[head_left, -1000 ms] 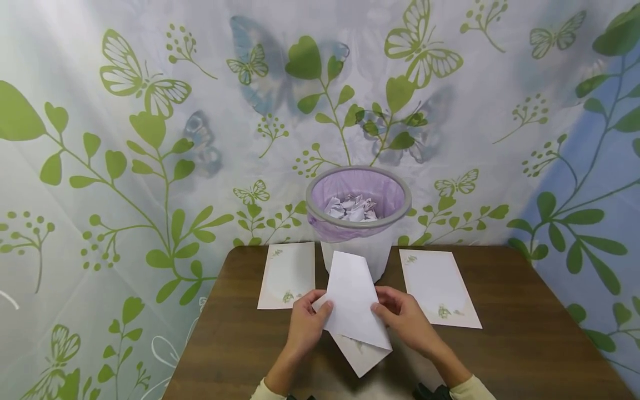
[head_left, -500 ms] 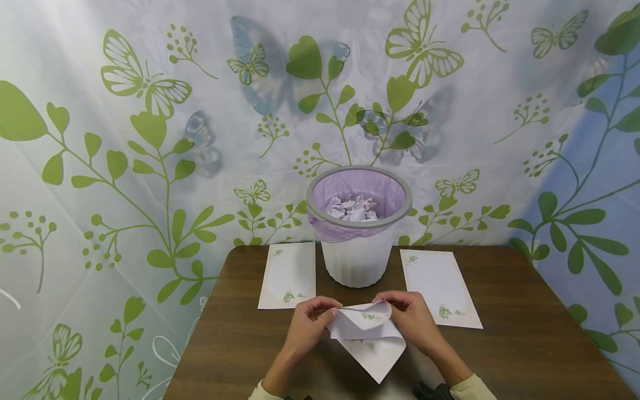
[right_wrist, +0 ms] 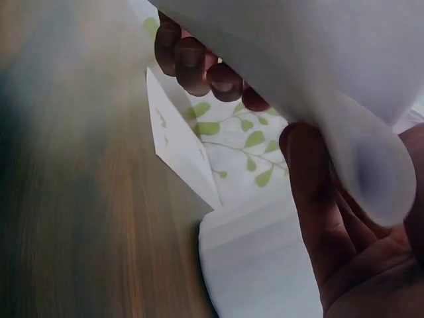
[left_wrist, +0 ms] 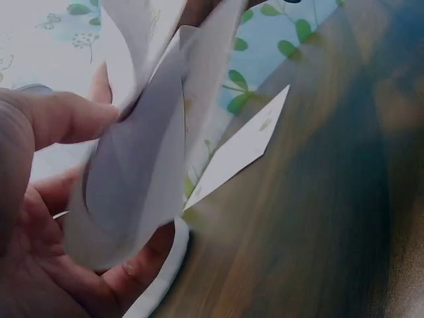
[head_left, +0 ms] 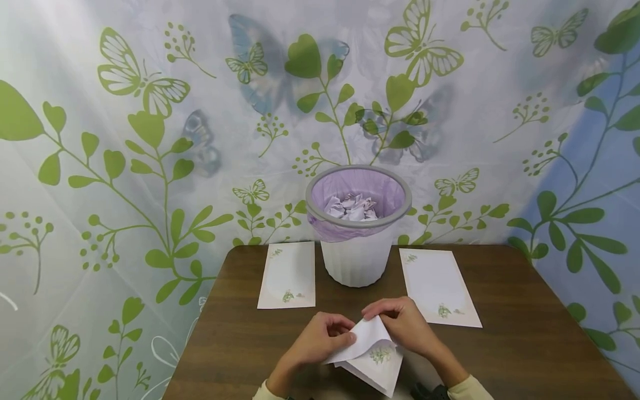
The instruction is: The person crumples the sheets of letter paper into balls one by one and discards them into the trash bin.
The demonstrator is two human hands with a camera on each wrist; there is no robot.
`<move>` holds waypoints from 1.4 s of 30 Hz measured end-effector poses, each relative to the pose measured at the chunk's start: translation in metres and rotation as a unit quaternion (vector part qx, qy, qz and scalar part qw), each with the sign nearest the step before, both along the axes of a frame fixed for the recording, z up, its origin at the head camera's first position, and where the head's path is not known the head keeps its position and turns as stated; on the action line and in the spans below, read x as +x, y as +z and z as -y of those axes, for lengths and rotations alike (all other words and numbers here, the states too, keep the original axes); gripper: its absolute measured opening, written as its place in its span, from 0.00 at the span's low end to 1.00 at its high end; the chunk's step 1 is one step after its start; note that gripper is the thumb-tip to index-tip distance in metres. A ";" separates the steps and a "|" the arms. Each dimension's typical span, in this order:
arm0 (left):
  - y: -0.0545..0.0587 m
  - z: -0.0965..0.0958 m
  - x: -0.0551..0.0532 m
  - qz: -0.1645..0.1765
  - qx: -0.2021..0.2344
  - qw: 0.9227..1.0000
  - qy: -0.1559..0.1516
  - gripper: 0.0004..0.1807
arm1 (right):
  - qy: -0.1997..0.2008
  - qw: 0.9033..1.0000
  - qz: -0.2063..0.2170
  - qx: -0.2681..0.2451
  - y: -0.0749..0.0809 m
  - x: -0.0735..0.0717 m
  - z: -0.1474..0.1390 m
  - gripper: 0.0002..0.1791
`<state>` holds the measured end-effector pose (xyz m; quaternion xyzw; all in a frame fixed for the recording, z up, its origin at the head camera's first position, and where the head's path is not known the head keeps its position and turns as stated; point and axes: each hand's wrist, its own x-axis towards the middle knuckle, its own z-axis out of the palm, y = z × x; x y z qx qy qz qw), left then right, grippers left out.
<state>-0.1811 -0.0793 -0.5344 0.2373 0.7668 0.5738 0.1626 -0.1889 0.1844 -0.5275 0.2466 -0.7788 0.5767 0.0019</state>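
Note:
Both hands hold one folded sheet of paper [head_left: 376, 364], white on one side and printed with small green plants on the other. My left hand [head_left: 320, 340] grips its left side, thumb on top and fingers beneath, as the left wrist view shows with the curled paper [left_wrist: 136, 165]. At the sheet's upper right, my right hand [head_left: 402, 325] pinches the edge between thumb and fingers. In the right wrist view the paper [right_wrist: 285, 53] bends in a loop beside the right hand [right_wrist: 351, 258]. The sheet is raised above the wooden table.
A white bin [head_left: 356, 261] with a grey rim and purple liner stands behind the hands, crumpled paper [head_left: 352, 208] inside. One flat printed sheet [head_left: 289, 278] lies left of it, another [head_left: 440, 286] to the right. A patterned curtain [head_left: 200, 139] hangs behind the table [head_left: 230, 344].
The sheet, earlier raised with its plain side showing, has been lowered and folded over, so a printed part shows. The hands have come closer together and lower. Bin and flat sheets stay put.

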 end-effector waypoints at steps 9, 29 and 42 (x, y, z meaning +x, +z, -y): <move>0.003 -0.004 -0.007 -0.016 0.087 0.981 0.175 0.08 | -0.039 0.985 0.141 -0.090 0.011 0.000 0.002 0.24; 0.008 -0.008 -0.003 0.002 0.122 0.984 0.132 0.10 | -0.151 0.967 0.153 -0.133 0.015 0.004 0.022 0.18; 0.006 -0.004 -0.001 0.001 0.159 0.979 0.124 0.12 | -0.050 0.980 0.115 -0.158 0.006 0.007 0.016 0.14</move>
